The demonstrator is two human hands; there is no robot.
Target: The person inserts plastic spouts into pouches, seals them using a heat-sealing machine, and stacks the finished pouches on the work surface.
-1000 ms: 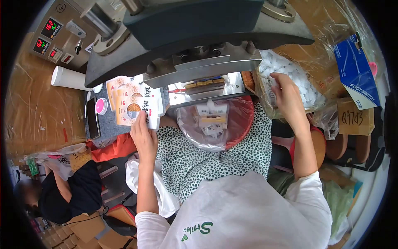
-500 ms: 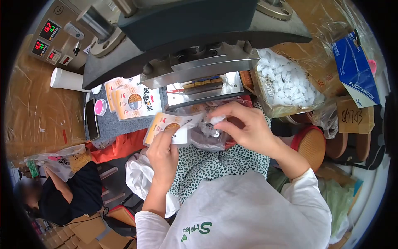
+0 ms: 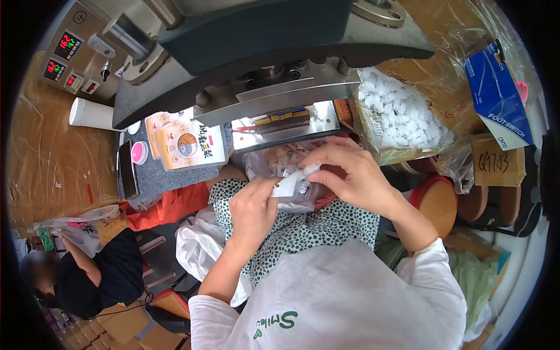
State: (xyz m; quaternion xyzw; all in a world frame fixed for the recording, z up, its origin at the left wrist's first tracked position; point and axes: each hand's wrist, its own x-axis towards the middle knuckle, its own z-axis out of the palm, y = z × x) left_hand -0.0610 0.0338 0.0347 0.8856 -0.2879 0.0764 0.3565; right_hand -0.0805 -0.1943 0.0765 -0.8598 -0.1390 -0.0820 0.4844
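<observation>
With its grip clamped on a pouch (image 3: pixel 284 188) above the lined basin (image 3: pixel 325 201)'s near edge, the left hand (image 3: pixel 252 211) presents it to a white piece (image 3: pixel 311 170) pinched in the right hand (image 3: pixel 363 185)'s grip, an apparent bringing-together step calling for steady alignment.

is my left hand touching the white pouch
Touching. The head view shows the left hand gripping one end of the white pouch, which sticks out past the fingers.
</observation>
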